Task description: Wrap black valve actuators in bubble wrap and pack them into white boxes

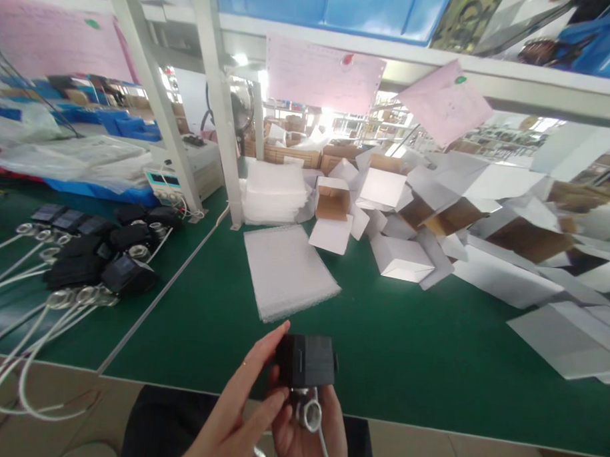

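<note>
A black motorised valve (313, 360), with a boxy housing, a metal pipe fitting below and a white cable, is held between my two hands near the table's front edge. My left hand (246, 396) grips its left side, fingers along the housing and thumb near the fitting. From underneath, my right hand (310, 435) supports it, its fingers partly hidden by the valve. Just beyond lies a flat sheet of white bubble wrap (288, 271) on the green table (405, 365).
Several similar valves (81, 261) with white cables lie at the left. A stack of white wrap sheets (273, 194) stands by the shelf post (221, 112). Open white cardboard boxes (401, 255) are heaped at the right. Pink papers (323, 76) hang from the shelf.
</note>
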